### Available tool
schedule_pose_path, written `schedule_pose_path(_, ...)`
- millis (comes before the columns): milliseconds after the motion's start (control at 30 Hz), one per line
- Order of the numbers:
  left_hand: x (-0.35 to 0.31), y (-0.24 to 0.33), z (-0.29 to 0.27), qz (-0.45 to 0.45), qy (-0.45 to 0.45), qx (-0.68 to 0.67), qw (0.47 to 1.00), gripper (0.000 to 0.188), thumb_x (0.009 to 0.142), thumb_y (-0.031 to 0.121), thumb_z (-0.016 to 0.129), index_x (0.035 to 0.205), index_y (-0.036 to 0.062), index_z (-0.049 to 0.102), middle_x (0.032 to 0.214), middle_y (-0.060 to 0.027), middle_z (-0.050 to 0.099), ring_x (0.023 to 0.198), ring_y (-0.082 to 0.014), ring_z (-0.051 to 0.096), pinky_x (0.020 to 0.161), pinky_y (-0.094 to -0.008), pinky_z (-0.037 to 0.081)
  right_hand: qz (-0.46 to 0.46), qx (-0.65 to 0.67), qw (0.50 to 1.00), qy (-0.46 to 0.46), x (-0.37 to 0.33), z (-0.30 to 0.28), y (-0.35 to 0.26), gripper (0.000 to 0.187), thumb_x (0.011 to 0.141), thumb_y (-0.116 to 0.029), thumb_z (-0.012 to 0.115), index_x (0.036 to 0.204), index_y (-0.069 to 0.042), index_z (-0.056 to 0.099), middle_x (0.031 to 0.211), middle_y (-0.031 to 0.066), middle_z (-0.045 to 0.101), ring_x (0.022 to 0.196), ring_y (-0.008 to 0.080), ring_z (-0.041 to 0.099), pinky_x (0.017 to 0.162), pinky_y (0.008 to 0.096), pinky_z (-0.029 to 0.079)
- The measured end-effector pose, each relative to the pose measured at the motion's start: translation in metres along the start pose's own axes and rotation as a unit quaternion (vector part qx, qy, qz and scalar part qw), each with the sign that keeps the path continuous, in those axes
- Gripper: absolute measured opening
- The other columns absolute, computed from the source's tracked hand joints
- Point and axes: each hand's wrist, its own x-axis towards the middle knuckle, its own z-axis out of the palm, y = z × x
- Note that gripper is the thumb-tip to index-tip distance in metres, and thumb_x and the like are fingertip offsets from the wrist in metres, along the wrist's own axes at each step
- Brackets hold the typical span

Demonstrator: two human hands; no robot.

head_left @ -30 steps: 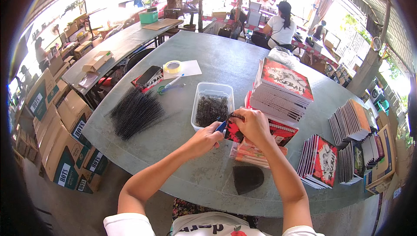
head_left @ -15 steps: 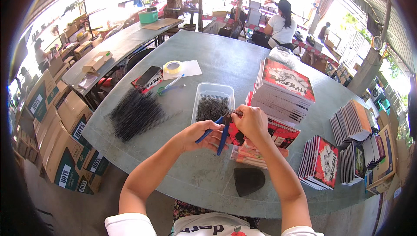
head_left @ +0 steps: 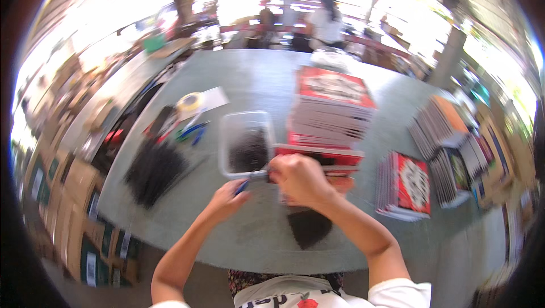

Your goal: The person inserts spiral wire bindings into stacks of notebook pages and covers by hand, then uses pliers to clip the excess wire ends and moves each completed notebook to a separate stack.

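Observation:
The picture is motion-blurred. My left hand (head_left: 226, 199) pinches a slim blue tool (head_left: 242, 186) at its fingertips. My right hand (head_left: 299, 178) is a closed fist right beside it, and seems to grip the tool's other end. Both hands hover over the grey table (head_left: 250, 81), just in front of a clear plastic tub (head_left: 226, 143) holding small dark pieces. A tall stack of red-covered books (head_left: 332, 109) stands to the right of the tub. A flat black piece (head_left: 309, 227) lies under my right forearm.
A bundle of black strips (head_left: 154, 170) lies to the left, with a tape roll (head_left: 190, 102) and pens (head_left: 192, 132) behind it. More book piles (head_left: 406, 186) fill the right side. Cardboard boxes (head_left: 68, 206) stand on the floor at left. A person (head_left: 325, 21) stands far behind the table.
My head has moved closer and the view has blurred. Both hands stay together near the tub; the blue tool now sits at my left fingertips instead of hanging below my right hand.

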Motion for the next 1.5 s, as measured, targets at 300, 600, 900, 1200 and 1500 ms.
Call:
schedule_pose_path(300, -0.038, -0.068, -0.018, 0.040, 0.218, 0.282, 0.933, 0.040, 0.081, 0.029, 0.062, 0.110, 0.0010, 0.057, 0.108, -0.0197, 0.052, 0.106, -0.0369, 0.046, 0.092, -0.0462, 0.035, 0.221, -0.081, 0.923, 0.305, -0.117, -0.152, 0.095, 0.022, 0.084, -0.018, 0.060, 0.099, -0.002, 0.062, 0.082, 0.0162, 0.064, 0.075, 0.0341, 0.063, 0.066, 0.0427, 0.049)
schedule_pose_path(600, -0.057, -0.135, -0.106, -0.199, 0.328, 0.427, 0.819, 0.029, 0.081, 0.012, 0.063, 0.106, -0.0006, 0.057, 0.099, -0.0158, 0.055, 0.100, -0.0328, 0.052, 0.084, -0.0411, 0.043, 0.441, -0.268, 0.851, 0.100, -0.171, -0.076, 0.194, 0.024, 0.080, -0.023, 0.057, 0.089, 0.000, 0.058, 0.083, 0.0199, 0.065, 0.076, 0.0337, 0.066, 0.066, 0.0420, 0.054)
schedule_pose_path(900, -0.067, -0.155, -0.092, -0.192, 0.307, 0.439, 0.823, 0.015, 0.078, 0.002, 0.060, 0.091, 0.0001, 0.053, 0.097, -0.0163, 0.054, 0.095, -0.0338, 0.054, 0.081, -0.0424, 0.046, 0.394, -0.250, 0.882, 0.071, -0.174, -0.046, 0.204, 0.020, 0.082, -0.021, 0.056, 0.088, -0.002, 0.057, 0.079, 0.0180, 0.065, 0.074, 0.0323, 0.066, 0.066, 0.0413, 0.054)
schedule_pose_path(1200, -0.055, -0.129, -0.127, -0.181, 0.219, 0.476, 0.832, 0.014, 0.076, 0.011, 0.060, 0.084, -0.0003, 0.055, 0.092, -0.0171, 0.057, 0.095, -0.0324, 0.057, 0.079, -0.0412, 0.049, 0.226, -0.062, 0.945, 0.227, -0.123, -0.079, 0.113, 0.038, 0.084, -0.027, 0.061, 0.111, -0.001, 0.058, 0.098, 0.0155, 0.060, 0.091, 0.0317, 0.057, 0.083, 0.0414, 0.045)
schedule_pose_path(1500, -0.054, -0.121, -0.137, -0.070, 0.257, 0.531, 0.804, 0.014, 0.080, 0.015, 0.058, 0.086, 0.0023, 0.055, 0.087, -0.0150, 0.056, 0.082, -0.0313, 0.058, 0.072, -0.0408, 0.050, -0.039, -0.096, 0.979, 0.175, -0.006, 0.008, 0.025, 0.031, 0.073, -0.009, 0.059, 0.103, -0.002, 0.061, 0.096, 0.0116, 0.060, 0.094, 0.0287, 0.056, 0.086, 0.0397, 0.043)
